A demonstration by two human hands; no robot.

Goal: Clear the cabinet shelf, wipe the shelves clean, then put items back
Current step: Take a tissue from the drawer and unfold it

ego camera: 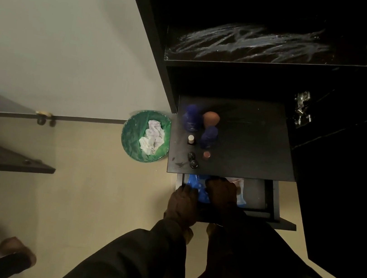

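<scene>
The dark cabinet's upper shelf (263,46) is bare and streaked with pale wipe marks. On the lower black surface (255,145) stand two blue bottles (191,118), an orange egg-shaped sponge (211,118), a white-capped vial (191,139), a pink cap (206,154) and two small dark bottles (193,160). Below it a drawer (268,199) is pulled out. My right hand (222,193) lies curled over a blue plastic packet (193,180) inside the drawer. My left hand (182,204) rests at the drawer's front left corner, touching the packet's edge; its grip is hidden in the dim light.
A green-lined waste bin (131,131) with crumpled tissues stands on the floor left of the cabinet. A clear bag (240,195) lies in the drawer beside my right hand. A metal hinge (301,109) marks the open door on the right. My foot (16,249) is at bottom left.
</scene>
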